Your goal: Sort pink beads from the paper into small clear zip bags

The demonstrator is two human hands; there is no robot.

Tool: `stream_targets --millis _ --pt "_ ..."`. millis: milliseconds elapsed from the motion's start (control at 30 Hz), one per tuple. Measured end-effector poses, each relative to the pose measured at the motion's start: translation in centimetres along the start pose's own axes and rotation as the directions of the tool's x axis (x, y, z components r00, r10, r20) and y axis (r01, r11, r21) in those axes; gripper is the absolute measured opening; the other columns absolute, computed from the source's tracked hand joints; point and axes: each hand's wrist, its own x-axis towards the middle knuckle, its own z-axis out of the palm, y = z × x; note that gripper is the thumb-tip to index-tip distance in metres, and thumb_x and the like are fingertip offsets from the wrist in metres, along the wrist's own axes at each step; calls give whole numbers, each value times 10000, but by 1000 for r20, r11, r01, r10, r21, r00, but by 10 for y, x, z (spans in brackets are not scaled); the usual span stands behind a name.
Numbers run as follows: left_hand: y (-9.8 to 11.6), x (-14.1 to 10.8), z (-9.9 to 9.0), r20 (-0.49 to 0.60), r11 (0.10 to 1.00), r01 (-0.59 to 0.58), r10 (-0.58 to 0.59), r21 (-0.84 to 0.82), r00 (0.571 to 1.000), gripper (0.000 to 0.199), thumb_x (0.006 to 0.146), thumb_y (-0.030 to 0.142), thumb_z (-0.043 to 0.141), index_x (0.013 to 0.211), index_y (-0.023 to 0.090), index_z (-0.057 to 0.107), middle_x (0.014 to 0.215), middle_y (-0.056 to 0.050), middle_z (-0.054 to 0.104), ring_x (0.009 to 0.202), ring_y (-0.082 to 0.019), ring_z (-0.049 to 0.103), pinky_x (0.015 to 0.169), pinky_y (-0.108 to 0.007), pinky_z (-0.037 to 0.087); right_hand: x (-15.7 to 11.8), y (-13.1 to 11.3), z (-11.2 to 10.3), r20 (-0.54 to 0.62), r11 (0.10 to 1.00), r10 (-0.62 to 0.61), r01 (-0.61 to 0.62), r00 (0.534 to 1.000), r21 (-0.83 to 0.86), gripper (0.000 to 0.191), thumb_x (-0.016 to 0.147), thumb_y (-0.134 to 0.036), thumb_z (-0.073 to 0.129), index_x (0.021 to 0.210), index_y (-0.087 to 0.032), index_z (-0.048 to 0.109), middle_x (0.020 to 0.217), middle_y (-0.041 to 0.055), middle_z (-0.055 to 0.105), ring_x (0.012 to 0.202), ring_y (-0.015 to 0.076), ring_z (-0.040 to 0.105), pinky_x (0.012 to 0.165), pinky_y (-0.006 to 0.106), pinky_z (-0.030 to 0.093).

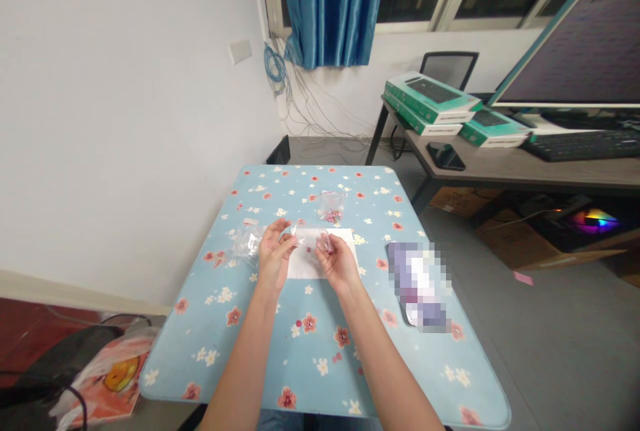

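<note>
A clear plastic bag is stretched between my two hands over the table. My left hand pinches its left end with thumb and fingers. The right end is in the fingers of my right hand. Under the bag lies a white sheet of paper, partly covered by my hands. Just beyond the paper sits a small zip bag with pinkish-red bead-like pieces at its bottom. Beside my left hand is a crumpled clear plastic packet; its contents are hard to make out.
The table has a blue flowered cover. A blurred purple-and-white packet lies at its right. On the desk at right are green keyboard boxes, a phone, a keyboard and a monitor. A wall borders the left.
</note>
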Motion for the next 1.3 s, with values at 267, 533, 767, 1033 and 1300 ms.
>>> stream_targets --millis 267,533,767,1033,1300 --pt "4 7 -14 -65 993 -32 25 -110 998 445 622 113 722 1026 266 617 964 26 620 714 -28 590 615 -106 480 4 -17 -10 -15 999 -50 50 999 -9 91 773 -252 556 739 -178 597 614 9 648 557 106 622 558 219 548" --pt "3 9 -17 -57 991 10 -18 -136 998 452 637 115 712 1045 280 611 975 32 631 725 -30 603 609 -103 489 8 -29 -20 -36 877 -376 344 926 -335 287 745 -449 554 624 -213 446 420 -109 309 336 52 178 338 204 140" --pt "5 10 -17 -59 984 50 -61 -172 996 447 639 102 704 1040 273 605 982 28 637 721 -37 607 591 -115 492 21 -22 -19 299 127 -585 449 754 -885 443 859 -486 405 519 -206 353 469 -48 357 492 106 351 510 245 236" --pt "7 9 -16 -75 978 68 -84 -196 994 447 634 96 698 1039 263 610 969 23 636 705 -37 598 571 -113 490 22 -14 -10 434 -434 -490 220 757 -874 357 920 -369 377 687 -194 584 643 40 605 582 145 480 543 272 164" --pt "6 10 -16 -72 970 75 -94 -232 993 425 654 70 681 1031 253 612 958 29 637 699 -30 595 571 -108 487 19 -12 -8 441 -558 -424 156 791 -815 321 937 -363 387 839 -189 637 832 70 658 660 147 541 550 275 190"
